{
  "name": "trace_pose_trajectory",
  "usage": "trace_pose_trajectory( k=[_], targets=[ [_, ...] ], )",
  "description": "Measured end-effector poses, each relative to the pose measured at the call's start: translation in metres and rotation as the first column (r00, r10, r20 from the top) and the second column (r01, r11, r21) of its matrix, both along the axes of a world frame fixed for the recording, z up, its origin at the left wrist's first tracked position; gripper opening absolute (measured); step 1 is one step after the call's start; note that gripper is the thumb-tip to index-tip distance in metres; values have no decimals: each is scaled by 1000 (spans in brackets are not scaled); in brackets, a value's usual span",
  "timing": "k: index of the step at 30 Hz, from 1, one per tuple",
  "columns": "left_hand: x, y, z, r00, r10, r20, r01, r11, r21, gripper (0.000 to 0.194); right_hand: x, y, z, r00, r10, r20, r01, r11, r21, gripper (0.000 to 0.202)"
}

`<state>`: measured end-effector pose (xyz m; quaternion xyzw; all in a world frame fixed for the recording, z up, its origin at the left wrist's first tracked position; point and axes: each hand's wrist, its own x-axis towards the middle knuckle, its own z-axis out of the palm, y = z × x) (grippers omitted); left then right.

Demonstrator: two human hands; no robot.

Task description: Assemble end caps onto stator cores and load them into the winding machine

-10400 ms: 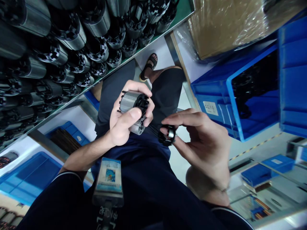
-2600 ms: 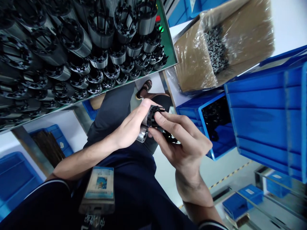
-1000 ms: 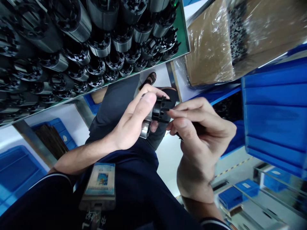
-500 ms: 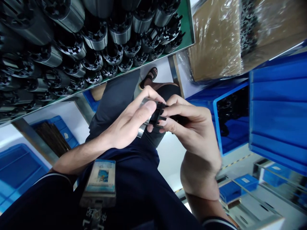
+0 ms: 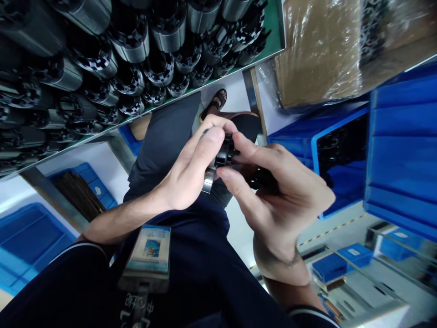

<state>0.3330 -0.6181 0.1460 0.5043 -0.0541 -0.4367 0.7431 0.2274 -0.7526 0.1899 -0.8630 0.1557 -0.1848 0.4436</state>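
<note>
My left hand is wrapped round a metal stator core, its thumb lying along the top. A black toothed plastic end piece sits at the core's right end. On that end piece rest the thumb and index finger of my right hand, one on each side of its rim. More dark plastic shows in the hollow of my right palm; its shape is hard to make out. Both hands are held over my lap.
Many stator cores with black toothed ends stand on a green-topped bench at upper left. Upper right is a plastic-wrapped cardboard box. Blue bins stand at right, one holding black parts. Another blue bin is at lower left.
My right hand's thumb and index finger have spread wider, from a pinch at the black end piece to its two sides. The end piece now sits closer against the core.
</note>
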Motion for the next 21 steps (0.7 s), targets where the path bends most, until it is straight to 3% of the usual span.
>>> trace_pose_trajectory(
  k=[7, 10, 13, 16, 21],
  targets=[
    [1, 5, 3, 957, -107, -269, 85, 992, -93, 47, -5, -7, -5, 995, 98, -17, -95, 985, 144, 56],
    [5, 2, 7, 920, -163, -356, 121, 983, -137, 47, -5, -18, 5, 995, 99, -4, -97, 984, 151, 39],
    [7, -1, 12, 922, -158, -354, 101, 979, -176, 47, -4, -21, 18, 995, 70, -76, -66, 997, 47, 26],
    [10, -5, 15, 956, -60, -287, 39, 996, -80, 47, -2, -14, 25, 990, 133, -56, -134, 991, -24, 41],
    [19, -13, 12, 969, -13, -248, 9, 1000, -17, 45, 3, 6, 19, 1000, 5, 6, -5, 1000, -23, 40]
  ],
)
